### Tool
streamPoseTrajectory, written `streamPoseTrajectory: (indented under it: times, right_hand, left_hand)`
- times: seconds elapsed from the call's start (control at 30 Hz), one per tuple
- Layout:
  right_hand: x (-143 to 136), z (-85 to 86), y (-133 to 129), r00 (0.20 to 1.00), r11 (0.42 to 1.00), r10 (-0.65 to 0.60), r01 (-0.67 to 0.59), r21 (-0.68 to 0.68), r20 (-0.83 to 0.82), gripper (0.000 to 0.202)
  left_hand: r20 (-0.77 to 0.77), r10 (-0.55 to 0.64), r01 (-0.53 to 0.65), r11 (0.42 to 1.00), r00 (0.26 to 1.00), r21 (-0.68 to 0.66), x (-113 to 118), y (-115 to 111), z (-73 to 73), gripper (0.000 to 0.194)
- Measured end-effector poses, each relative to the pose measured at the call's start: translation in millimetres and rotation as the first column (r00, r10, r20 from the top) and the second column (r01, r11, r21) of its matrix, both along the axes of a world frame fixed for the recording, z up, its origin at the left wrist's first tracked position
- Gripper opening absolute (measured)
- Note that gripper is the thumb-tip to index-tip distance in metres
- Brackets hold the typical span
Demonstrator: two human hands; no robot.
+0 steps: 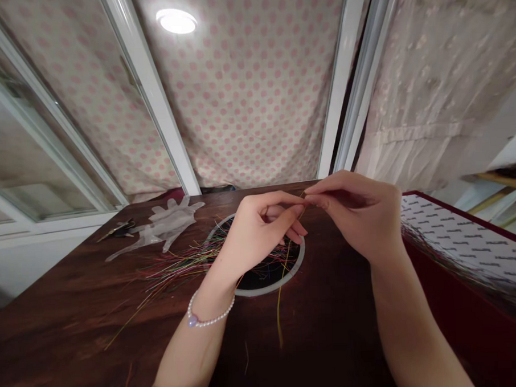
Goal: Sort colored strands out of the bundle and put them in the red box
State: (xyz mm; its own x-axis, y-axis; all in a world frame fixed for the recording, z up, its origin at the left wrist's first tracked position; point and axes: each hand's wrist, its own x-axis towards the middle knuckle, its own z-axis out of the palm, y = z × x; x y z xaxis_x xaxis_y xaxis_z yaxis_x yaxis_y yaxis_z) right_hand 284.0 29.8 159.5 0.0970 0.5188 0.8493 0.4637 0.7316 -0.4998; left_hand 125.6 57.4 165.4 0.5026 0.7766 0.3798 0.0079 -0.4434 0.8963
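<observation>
A thin yellow wire [279,309] hangs down from between my fingertips, its lower end over the dark tabletop. My left hand [268,221], with a pearl bracelet at the wrist, pinches it between thumb and forefinger. The thumb and forefinger of my right hand [357,209] are closed on the same wire, tip to tip with the left. Beneath my left hand lies a round black dish with a pale rim [301,254]. A bundle of thin coloured wires [179,262] rests across the dish and sticks out to the left, partly hidden by my left hand and forearm.
A crumpled clear plastic glove [171,223] lies at the back left of the wooden table [65,293], beside some keys [121,229]. On the right stands a dark red box [443,316] with a printed white lining and more wires inside. Curtained windows rise behind the table.
</observation>
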Motion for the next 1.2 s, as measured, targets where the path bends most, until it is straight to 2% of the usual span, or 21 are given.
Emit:
streamPoseTrajectory:
  times: [0.33,0.57,0.73,0.97,1.2]
  right_hand:
    - [-7,-0.1,0,0.995,0.996,-0.017,0.008,-0.085,-0.101,0.009]
    - [-8,1.6,0,0.991,0.994,-0.096,0.090,-0.070,-0.090,0.012]
    - [-10,1.6,0,0.991,0.996,-0.085,0.081,-0.037,-0.107,0.014]
    - [-8,1.2,0,0.992,0.999,-0.039,0.036,-0.025,-0.118,0.016]
    - [-9,3.0,-2,0.990,0.998,-0.033,0.025,-0.062,-0.139,0.015]
  left_hand:
    - [0.037,0.021,-0.019,0.998,0.999,-0.061,3,1,-1.2,0.013]
    - [0.137,-0.196,0.225,0.942,0.971,-0.248,1,8,-5.2,0.025]
    - [0.153,-0.233,0.270,0.913,0.960,-0.305,1,10,-8.2,0.028]
    - [0.118,-0.278,0.300,0.912,0.953,-0.281,-1,11,-7.2,0.028]
    - [0.095,-0.230,0.247,0.934,0.969,-0.258,-3,13,-4.7,0.024]
